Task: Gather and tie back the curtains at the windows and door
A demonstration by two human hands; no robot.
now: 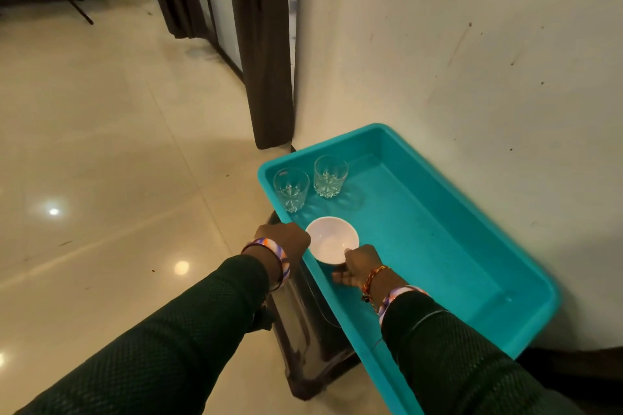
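Two hands meet at a white bowl [332,239] in a teal tray [472,246]: the left hand [286,241] curls over the tray's rim, the right hand [360,266] pinches the bowl's edge. Dark curtains [266,44] hang loose at the glass door beyond, well apart from both hands.

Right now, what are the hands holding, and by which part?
The right hand holds the white bowl by its near rim. The left hand grips the turquoise tray at its left edge.
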